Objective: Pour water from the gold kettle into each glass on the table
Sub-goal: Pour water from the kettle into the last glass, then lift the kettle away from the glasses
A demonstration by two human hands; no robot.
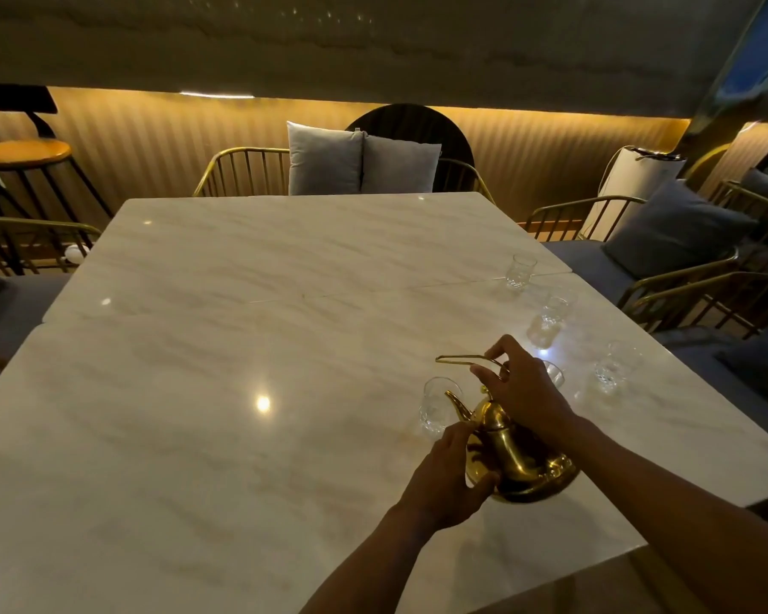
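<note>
Wide pale marble tabletop (222,347), glossy, ringed by gold wire-frame chairs with grey cushions (364,164). Near the right front edge, shiny gold long-spouted kettle (517,454), base on the marble, spout aimed left and away. Right hand (526,394) above it, fingers pinched on the thin gold wire handle (466,359) lifted over the lid. Left hand (451,474) curled against the kettle's left side, thumb low on the belly. Small clear cut-glass tumbler (435,407) just beyond the spout. Three more such glasses (548,319) along the right edge, another partly hidden behind the right hand.
</note>
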